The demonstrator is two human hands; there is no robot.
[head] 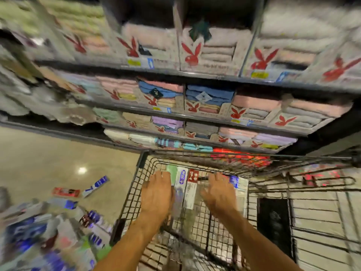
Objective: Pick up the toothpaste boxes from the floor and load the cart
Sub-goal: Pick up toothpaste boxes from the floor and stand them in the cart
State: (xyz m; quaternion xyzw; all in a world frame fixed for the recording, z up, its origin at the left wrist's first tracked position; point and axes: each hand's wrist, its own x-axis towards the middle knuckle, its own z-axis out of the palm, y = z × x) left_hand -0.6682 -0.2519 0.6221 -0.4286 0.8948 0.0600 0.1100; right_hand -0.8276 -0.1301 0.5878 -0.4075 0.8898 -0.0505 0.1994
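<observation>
Black wire shopping cart (142,161), cardboard toothpaste boxes (192,189), polished floor (48,157), cloth towels (210,90).
The shopping cart is thin black metal wire with a matt finish. The toothpaste boxes are smooth printed cardboard with a slight sheen. The floor is beige, smooth and glossy, mirroring a bright spot of light. The towels are soft, fluffy folded cloth.

A single wide-angle camera, worn on the person's head, looks forward and steeply down into a wire cart (134,192) from close range. Both forearms enter from the bottom edge, and the left hand (158,190) and right hand (218,194) sit near mid-frame, inside the cart. Towel shelves (195,75) loom and curve across the top, and the floor (48,153) fills the left side. The frame's margins blur heavily.
</observation>
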